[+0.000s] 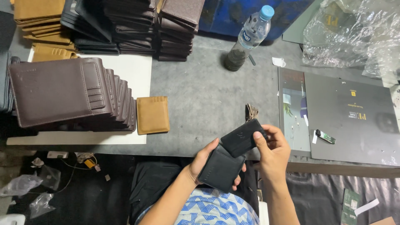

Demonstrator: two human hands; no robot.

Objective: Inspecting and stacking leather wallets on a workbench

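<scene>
Low in the frame's centre, the left hand (203,160) cups a black leather wallet (221,168) while the right hand (273,152) pinches a smaller black card sleeve (243,137) touching its top edge. Both look light, supple, best gripped by their edges.

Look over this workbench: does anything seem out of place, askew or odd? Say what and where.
The water bottle at the back leans instead of standing straight. A lighter lies loose on the grey sheets on the right. Scraps of plastic litter the floor, lower left. The wallet stacks look tidy.
</scene>
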